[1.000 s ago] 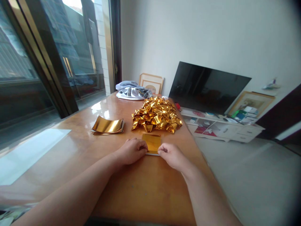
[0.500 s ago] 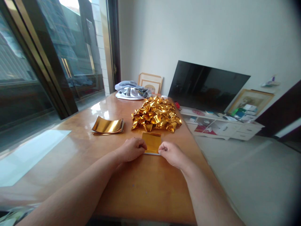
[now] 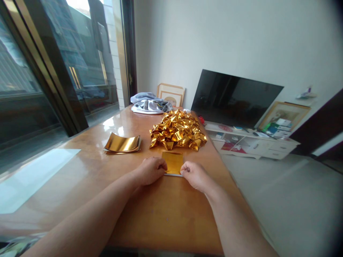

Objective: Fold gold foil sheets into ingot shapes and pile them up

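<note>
A sheet of gold foil paper [image 3: 173, 163] lies flat on the wooden table, with a narrow pale strip along its near edge. My left hand [image 3: 152, 170] pinches its near left corner, fingers closed. At the near right corner, my right hand [image 3: 195, 175] grips the same sheet between thumb and fingers. Just beyond it rises a heap of folded gold foil pieces [image 3: 178, 130]. To the left sits a stack of gold foil sheets [image 3: 123, 142], its top sheet curling up at the edges.
The wooden table [image 3: 150, 221] runs away from me, with bundled grey cloth [image 3: 148, 103] at its far end. A pale sheet [image 3: 37, 178] lies at the left. Beyond the right edge stand a white cabinet [image 3: 257, 144] and a dark television [image 3: 235, 98]. Glass doors line the left.
Both hands keep hold of the sheet's near corners, almost unmoved. The view has shifted very slightly.
</note>
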A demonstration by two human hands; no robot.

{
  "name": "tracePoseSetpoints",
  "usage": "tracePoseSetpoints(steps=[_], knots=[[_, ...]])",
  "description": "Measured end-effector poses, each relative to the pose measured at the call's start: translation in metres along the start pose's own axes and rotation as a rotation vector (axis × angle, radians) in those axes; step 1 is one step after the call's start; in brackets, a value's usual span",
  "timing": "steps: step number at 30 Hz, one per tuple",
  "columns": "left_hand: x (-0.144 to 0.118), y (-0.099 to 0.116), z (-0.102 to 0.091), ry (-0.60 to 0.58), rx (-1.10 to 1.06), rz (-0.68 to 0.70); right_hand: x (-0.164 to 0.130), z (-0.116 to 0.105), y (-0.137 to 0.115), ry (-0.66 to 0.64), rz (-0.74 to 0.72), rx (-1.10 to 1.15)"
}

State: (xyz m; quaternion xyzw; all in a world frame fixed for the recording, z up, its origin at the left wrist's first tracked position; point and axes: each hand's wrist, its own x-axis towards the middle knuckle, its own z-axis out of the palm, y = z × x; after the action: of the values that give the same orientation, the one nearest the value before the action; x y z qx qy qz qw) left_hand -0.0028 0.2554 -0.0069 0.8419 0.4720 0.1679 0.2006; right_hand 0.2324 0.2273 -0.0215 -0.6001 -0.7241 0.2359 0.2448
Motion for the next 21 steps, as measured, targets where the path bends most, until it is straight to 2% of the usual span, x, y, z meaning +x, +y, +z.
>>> tracePoseSetpoints(steps=[15, 18, 21], knots=[[-0.005, 0.007, 0.0, 0.049, 0.13, 0.077, -0.006, -0.002, -0.011, 0.038, 0.029, -0.122], [-0.007, 0.01, 0.0, 0.092, 0.179, 0.133, -0.006, -0.001, -0.01, 0.045, 0.019, -0.126], [-0.008, 0.014, -0.003, 0.078, 0.225, 0.227, -0.006, 0.0, -0.009, 0.037, 0.01, -0.13]])
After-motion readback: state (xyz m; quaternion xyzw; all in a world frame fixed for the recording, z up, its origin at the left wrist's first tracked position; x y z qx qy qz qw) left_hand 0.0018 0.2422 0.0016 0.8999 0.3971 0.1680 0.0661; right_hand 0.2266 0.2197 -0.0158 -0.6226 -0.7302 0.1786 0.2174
